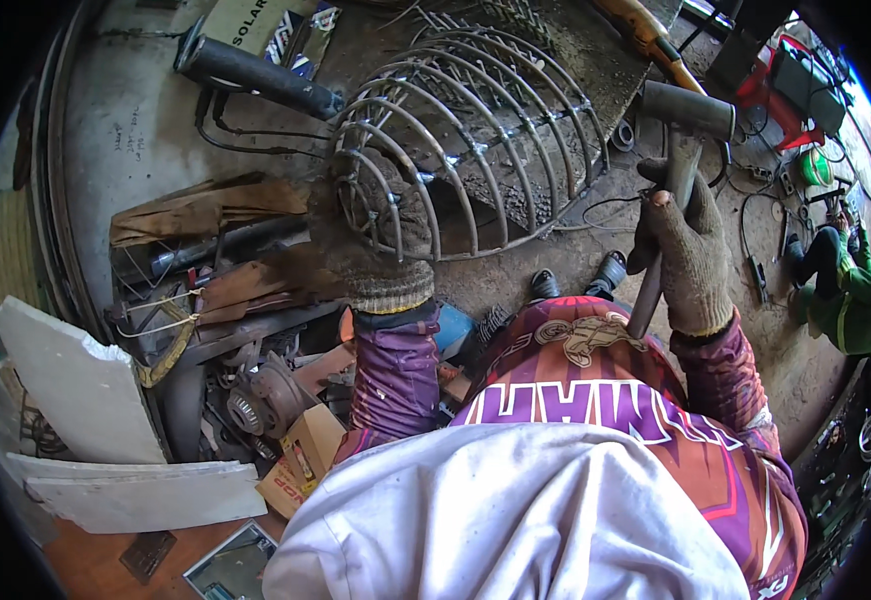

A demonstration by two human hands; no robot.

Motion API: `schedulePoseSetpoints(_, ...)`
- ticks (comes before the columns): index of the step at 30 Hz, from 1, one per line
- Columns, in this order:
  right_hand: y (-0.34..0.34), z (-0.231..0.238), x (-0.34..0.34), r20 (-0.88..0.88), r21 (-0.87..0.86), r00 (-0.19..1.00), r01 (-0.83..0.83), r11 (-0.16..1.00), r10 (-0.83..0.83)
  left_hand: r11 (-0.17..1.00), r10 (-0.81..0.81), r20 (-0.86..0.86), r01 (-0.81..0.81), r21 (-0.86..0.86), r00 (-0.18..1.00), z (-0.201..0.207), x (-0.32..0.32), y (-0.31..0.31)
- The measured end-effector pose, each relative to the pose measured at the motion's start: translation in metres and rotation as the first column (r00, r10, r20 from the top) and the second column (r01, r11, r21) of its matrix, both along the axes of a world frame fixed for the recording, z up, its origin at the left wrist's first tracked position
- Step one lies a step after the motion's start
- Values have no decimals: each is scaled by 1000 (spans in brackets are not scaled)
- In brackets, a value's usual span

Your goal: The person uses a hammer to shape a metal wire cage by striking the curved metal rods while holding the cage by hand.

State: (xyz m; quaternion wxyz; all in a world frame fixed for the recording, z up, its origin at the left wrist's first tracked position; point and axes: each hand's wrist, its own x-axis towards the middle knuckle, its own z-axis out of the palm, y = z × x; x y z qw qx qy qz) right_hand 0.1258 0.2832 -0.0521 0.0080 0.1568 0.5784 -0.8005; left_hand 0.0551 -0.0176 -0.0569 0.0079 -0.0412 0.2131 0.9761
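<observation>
A rounded cage of bent metal rods (479,148) lies in front of me, its curved ribs joined at bright weld spots. My left hand (395,222), in a dirty knit glove, grips the cage's near-left end; some of its fingers are hidden behind the rods. In my gloved right hand (693,240) is a hammer (688,108), its handle upright in my closed fingers. The hammer's heavy head sits above the hand, to the right of the cage and apart from it.
A dark metal cylinder (260,78) stands behind the cage at left. Brown cloth (205,210), scrap parts and a cardboard box (302,455) lie at my left, beside white boards (85,385). Cables and a red machine (790,95) occupy the right, where another person in green (850,300) works.
</observation>
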Motion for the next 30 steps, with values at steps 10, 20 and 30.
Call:
schedulePoseSetpoints(10, -10, -5, 8, -60, -51, 998, -35, 998, 32, 990, -102, -38, 105, 95, 994, -7, -4, -17)
schedulePoseSetpoints(20, -17, -8, 21, -64, -64, 998, 20, 998, -24, 998, 22, -29, -20, 54, 999, 5, 10, -3)
schedulePoseSetpoints(30, -22, -2, 45, -103, -160, 992, -90, 983, 75, 967, -156, -154, 183, 178, 976, -3, 7, -17)
